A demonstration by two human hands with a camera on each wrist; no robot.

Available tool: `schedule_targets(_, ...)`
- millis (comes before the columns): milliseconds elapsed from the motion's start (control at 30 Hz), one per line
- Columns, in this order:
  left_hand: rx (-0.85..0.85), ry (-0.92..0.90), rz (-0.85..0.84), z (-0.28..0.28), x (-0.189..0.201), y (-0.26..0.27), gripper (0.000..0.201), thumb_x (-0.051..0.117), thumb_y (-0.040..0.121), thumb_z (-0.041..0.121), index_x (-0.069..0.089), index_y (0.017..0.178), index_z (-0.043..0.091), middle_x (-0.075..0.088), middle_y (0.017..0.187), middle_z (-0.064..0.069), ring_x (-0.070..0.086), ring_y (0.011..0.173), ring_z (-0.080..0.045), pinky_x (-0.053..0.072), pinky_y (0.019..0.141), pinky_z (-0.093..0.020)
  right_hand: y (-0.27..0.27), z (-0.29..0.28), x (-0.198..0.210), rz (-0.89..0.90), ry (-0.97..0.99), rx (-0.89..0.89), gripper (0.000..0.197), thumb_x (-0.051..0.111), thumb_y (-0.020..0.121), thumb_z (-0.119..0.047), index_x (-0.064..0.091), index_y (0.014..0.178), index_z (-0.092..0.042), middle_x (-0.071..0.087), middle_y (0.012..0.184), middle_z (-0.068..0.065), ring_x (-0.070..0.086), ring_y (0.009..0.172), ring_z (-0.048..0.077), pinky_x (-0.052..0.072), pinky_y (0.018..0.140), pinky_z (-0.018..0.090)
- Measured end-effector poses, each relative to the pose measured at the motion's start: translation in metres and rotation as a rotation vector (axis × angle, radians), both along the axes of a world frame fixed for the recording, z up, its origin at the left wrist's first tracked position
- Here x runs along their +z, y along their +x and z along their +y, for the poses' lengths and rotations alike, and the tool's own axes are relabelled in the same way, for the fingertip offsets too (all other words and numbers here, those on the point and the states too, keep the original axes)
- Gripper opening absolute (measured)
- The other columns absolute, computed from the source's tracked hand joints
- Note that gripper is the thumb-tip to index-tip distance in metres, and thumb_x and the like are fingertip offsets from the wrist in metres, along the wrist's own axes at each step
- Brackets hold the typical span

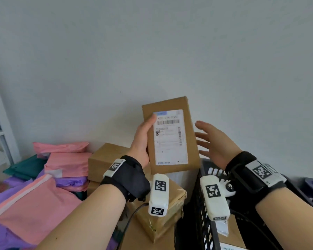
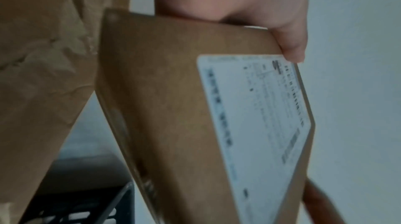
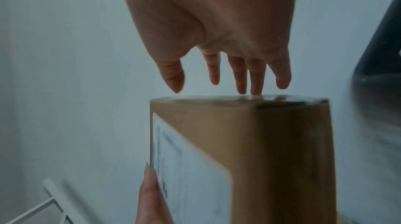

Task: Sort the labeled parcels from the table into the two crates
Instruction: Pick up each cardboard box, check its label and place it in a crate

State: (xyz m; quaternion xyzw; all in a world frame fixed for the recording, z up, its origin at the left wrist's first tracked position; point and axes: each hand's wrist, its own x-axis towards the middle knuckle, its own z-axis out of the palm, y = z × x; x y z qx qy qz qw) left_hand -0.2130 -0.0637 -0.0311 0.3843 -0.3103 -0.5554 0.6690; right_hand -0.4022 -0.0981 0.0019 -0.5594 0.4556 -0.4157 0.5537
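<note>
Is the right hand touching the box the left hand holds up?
Cannot tell. The head view shows the right hand open beside the box, fingers at its edge; the blurred right wrist view leaves contact unclear. The left hand grips it.

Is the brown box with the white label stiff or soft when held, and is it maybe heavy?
The brown box likely stays stiff: its edges look straight in the left hand. Probably light, since one hand's grip holds it up. The right hand is open beside it.

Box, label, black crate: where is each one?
Box [image 1: 192,159]: head view, bare cardboard at its lower right.
Label [image 1: 171,139]: head view, the white middle.
Black crate [image 1: 202,210]: head view, its slotted wall.
</note>
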Motion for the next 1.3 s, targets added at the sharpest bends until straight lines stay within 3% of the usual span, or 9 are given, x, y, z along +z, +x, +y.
schedule_targets(67,0.018,-0.019,-0.081,-0.002,0.001,-0.005,0.066,0.075,0.069,0.056,0.062,0.123,0.020,0.072,0.110,-0.007,0.069,0.102,-0.029,0.048,0.098,-0.052,0.003,0.005,0.002,-0.026,-0.006,0.046,0.037,0.059,0.088,-0.048,0.061,0.120,-0.031,0.063,0.117,0.000,0.059,0.107,0.019,0.040,0.102,0.044)
schedule_targets(133,0.022,-0.046,-0.108,-0.001,0.001,-0.008,0.080,0.079,0.059,0.059,0.057,0.128,0.024,0.071,0.115,-0.005,0.067,0.107,-0.029,0.045,0.100,-0.055,0.004,0.008,0.002,-0.036,-0.011,0.057,0.036,0.058,0.087,-0.050,0.063,0.117,-0.030,0.064,0.110,-0.002,0.058,0.099,0.017,0.042,0.095,0.040)
schedule_targets(300,0.040,-0.071,-0.126,0.002,0.000,-0.008,0.077,0.077,0.061,0.059,0.057,0.127,0.026,0.071,0.114,-0.003,0.066,0.108,-0.029,0.046,0.100,-0.055,0.003,0.013,-0.002,-0.120,0.022,0.061,0.030,0.059,0.087,-0.048,0.067,0.106,-0.026,0.064,0.096,0.000,0.057,0.083,0.015,0.044,0.075,0.031)
schedule_targets(500,0.055,-0.088,-0.137,0.007,0.004,-0.011,0.071,0.075,0.065,0.057,0.059,0.126,0.023,0.071,0.114,-0.004,0.065,0.110,-0.028,0.044,0.101,-0.055,0.002,0.013,-0.002,-0.164,0.012,0.071,0.027,0.058,0.087,-0.049,0.067,0.101,-0.028,0.065,0.095,-0.001,0.058,0.084,0.015,0.044,0.072,0.031)
schedule_targets(933,0.059,-0.100,-0.102,0.014,0.000,-0.015,0.071,0.076,0.064,0.055,0.060,0.125,0.022,0.070,0.115,-0.006,0.065,0.110,-0.029,0.044,0.102,-0.055,0.001,0.017,-0.008,-0.156,-0.011,0.048,0.031,0.058,0.088,-0.049,0.065,0.108,-0.027,0.065,0.109,0.001,0.059,0.097,0.016,0.045,0.084,0.034)
schedule_targets(1133,-0.010,-0.087,-0.052,0.022,0.004,-0.017,0.038,0.061,0.086,0.048,0.071,0.110,0.019,0.073,0.109,-0.007,0.068,0.105,-0.029,0.045,0.101,-0.050,-0.003,0.020,-0.015,-0.086,-0.052,0.070,0.040,0.058,0.085,-0.055,0.065,0.117,-0.030,0.067,0.115,-0.002,0.060,0.108,0.016,0.045,0.096,0.039)
schedule_targets(1233,-0.052,-0.091,0.013,0.023,0.015,-0.021,0.033,0.057,0.090,0.046,0.073,0.100,0.020,0.074,0.104,-0.008,0.070,0.097,-0.028,0.049,0.096,-0.047,-0.014,0.022,-0.019,-0.019,-0.128,0.122,0.054,0.064,0.078,-0.060,0.059,0.125,-0.034,0.068,0.117,-0.009,0.059,0.115,0.015,0.047,0.092,0.038)
schedule_targets(1300,-0.072,-0.100,0.025,0.021,0.021,-0.029,0.031,0.056,0.090,0.045,0.073,0.097,0.020,0.074,0.103,-0.007,0.071,0.095,-0.027,0.050,0.093,-0.045,-0.024,0.022,-0.021,-0.015,-0.146,0.144,0.056,0.068,0.076,-0.054,0.056,0.128,-0.035,0.068,0.119,-0.009,0.061,0.115,0.016,0.047,0.093,0.041)
